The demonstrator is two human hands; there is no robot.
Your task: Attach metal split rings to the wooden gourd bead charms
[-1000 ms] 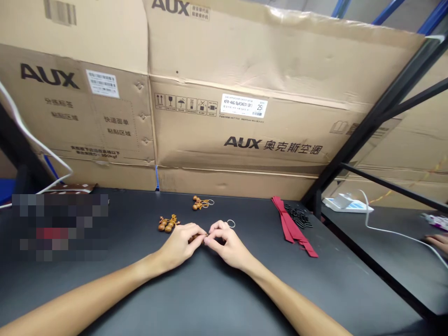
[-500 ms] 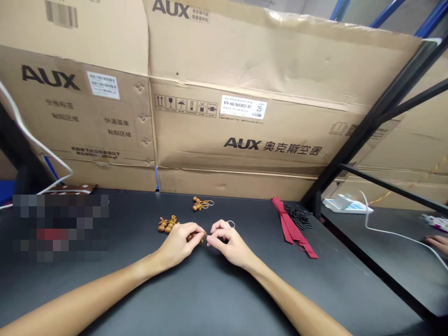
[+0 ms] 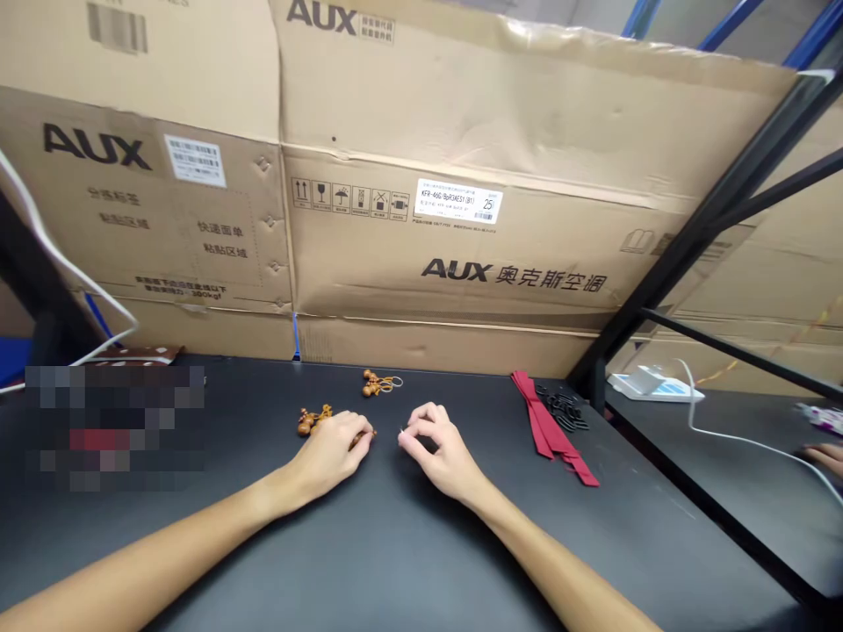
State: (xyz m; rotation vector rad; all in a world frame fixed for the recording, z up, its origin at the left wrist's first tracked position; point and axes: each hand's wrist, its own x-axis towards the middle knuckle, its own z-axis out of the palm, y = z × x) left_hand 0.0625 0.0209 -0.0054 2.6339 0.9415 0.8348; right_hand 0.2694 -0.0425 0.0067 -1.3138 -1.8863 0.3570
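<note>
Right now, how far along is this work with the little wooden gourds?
Done, it seems: one wooden gourd charm has a metal key ring attached. In hand: the left hand lies over a gourd piece, while the right hand pinches nothing I can see. Left, probably: the gourd pair beside the left hand, and the red ribbons, untouched.

Workroom with a packing and storage look

Flattened AUX air-conditioner cartons [image 3: 448, 105] stand behind the black workbench [image 3: 369, 562], a black steel rack frame [image 3: 711, 219] rises at its right end, and a white power strip [image 3: 649, 384] sits on a second dark bench [image 3: 738, 465] beyond.
</note>
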